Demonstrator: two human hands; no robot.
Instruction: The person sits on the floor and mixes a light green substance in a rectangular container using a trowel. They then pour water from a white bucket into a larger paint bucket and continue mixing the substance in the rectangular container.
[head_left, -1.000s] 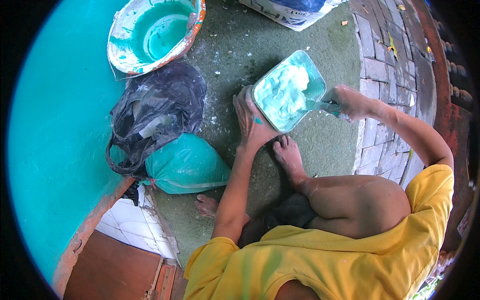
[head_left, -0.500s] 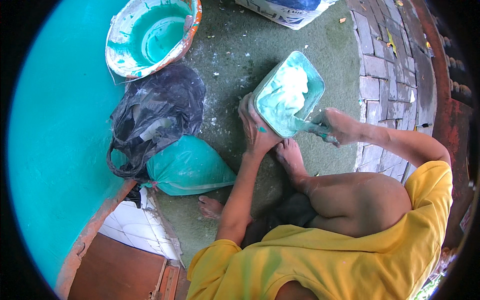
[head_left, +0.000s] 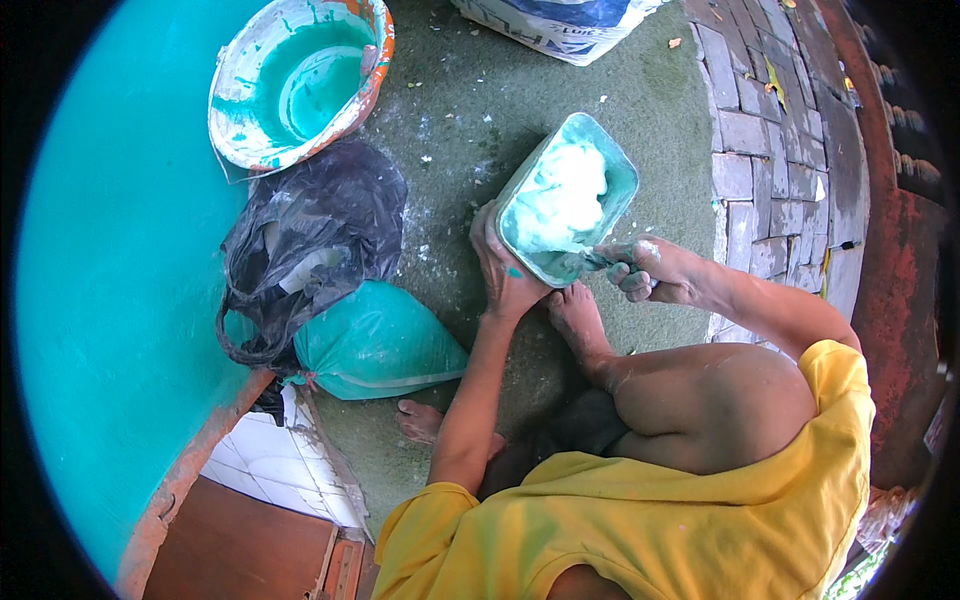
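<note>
Grey-green floor [head_left: 645,115] underfoot, a person's left hand [head_left: 508,272] clasps a tub [head_left: 617,190] of pale paste [head_left: 565,195], the right hand [head_left: 658,270] gripping a tool [head_left: 597,259] by its near corner.

hands x2: left hand [head_left: 508,272] 1, right hand [head_left: 655,268] 1; forearms [head_left: 465,410] x2; bare feet [head_left: 580,318] x2; person [head_left: 620,520] x1; rectangular tub [head_left: 622,185] x1; pale paste heap [head_left: 566,195] x1, single mass; hand tool [head_left: 597,258] x1, mostly hidden; bucket [head_left: 250,72] x1, so open-topped containers = 2; black plastic bag [head_left: 345,215] x1; tied green sack [head_left: 385,345] x1; white-and-blue printed bag [head_left: 560,32] x1, cut by frame edge; bags plus sacks = 3; teal wall [head_left: 120,280] x1; brown panel [head_left: 240,540] x1; long yellow leaf [head_left: 774,82] x1; grey pavers [head_left: 742,132]: dozens, no exact count; white tiles [head_left: 270,452]: several, joints too faint for a firm number
</note>
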